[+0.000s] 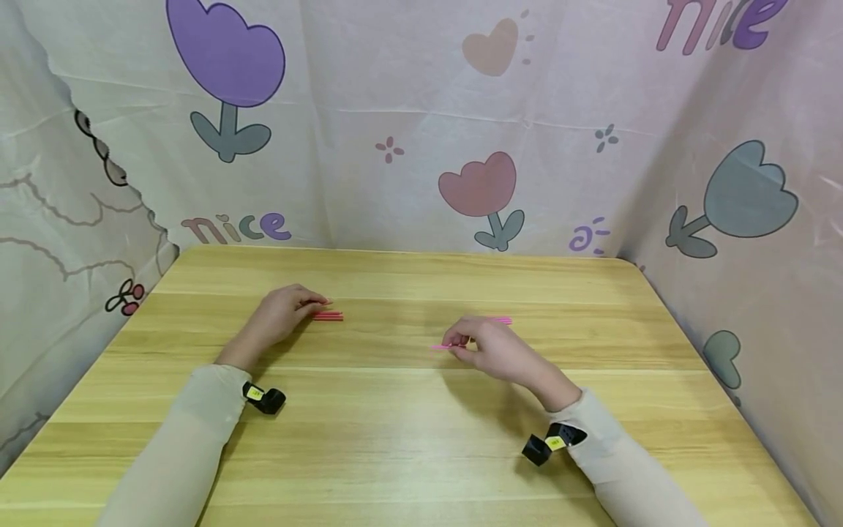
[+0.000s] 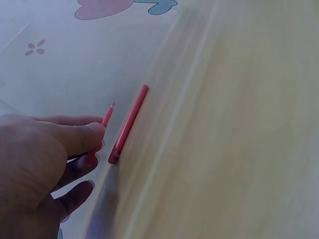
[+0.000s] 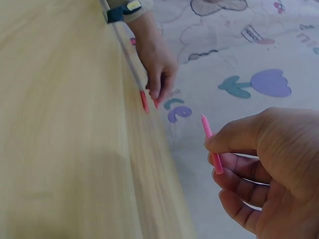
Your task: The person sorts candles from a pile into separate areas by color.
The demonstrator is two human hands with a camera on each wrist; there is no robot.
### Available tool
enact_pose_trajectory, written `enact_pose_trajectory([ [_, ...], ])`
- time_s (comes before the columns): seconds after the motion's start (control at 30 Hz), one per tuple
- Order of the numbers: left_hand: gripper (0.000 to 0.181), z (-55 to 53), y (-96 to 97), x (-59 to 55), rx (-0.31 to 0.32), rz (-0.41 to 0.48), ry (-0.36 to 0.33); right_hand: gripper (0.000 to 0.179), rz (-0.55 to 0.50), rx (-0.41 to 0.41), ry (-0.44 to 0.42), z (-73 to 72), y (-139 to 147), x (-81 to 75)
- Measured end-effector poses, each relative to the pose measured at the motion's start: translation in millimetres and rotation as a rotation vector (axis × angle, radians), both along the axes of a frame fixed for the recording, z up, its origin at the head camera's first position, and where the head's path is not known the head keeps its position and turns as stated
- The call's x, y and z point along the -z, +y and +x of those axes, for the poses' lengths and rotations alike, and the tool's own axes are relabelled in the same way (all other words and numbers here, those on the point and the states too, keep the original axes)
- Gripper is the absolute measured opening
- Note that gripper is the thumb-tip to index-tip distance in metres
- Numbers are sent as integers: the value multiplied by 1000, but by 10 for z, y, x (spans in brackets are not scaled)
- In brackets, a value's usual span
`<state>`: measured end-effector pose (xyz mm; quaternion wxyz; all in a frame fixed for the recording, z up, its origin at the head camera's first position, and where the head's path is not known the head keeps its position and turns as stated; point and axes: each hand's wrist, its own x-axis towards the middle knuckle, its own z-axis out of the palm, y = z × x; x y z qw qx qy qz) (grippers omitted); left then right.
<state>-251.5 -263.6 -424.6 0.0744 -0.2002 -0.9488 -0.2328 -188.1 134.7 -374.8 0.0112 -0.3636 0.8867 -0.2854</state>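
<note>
My left hand (image 1: 285, 313) pinches a red candle (image 2: 107, 117) between thumb and fingertips; its wick end sticks out past the fingers in the left wrist view. Just beside that hand, several red candles (image 1: 328, 317) lie together on the table. My right hand (image 1: 489, 347) holds a thin pink candle (image 3: 207, 125) between thumb and fingers, wick end outward, a little above the table. Behind the right hand lie more pink candles (image 1: 504, 320), partly hidden by it.
The wooden table (image 1: 395, 439) carries both groups of candles. A printed cloth (image 1: 369, 88) with flowers and letters hangs behind and at the sides. Each sleeve has a black wrist camera (image 1: 265, 400) strapped on.
</note>
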Motion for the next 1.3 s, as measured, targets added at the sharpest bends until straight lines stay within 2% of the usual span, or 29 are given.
enact_pose_trajectory([
  [0.23, 19, -6, 46, 24, 14, 30, -14, 10, -10, 76, 52, -132, 113, 27],
  [0.4, 19, -13, 58, 55, 22, 43, -6, 10, -22, 111, 56, -210, 195, 47],
  [0.6, 19, -25, 71, 89, 24, 38, 4, 12, -70, 172, 40, -333, 314, 83],
  [0.87, 20, -25, 105, 92, 19, 34, -26, 13, -95, 261, -12, -492, 474, 150],
  [1.03, 20, -12, 110, 84, 12, 41, -40, 14, -84, 308, -13, -577, 563, 201],
  [1.3, 20, 6, 126, 76, 12, 60, -50, 13, -95, 333, -24, -686, 704, 301],
])
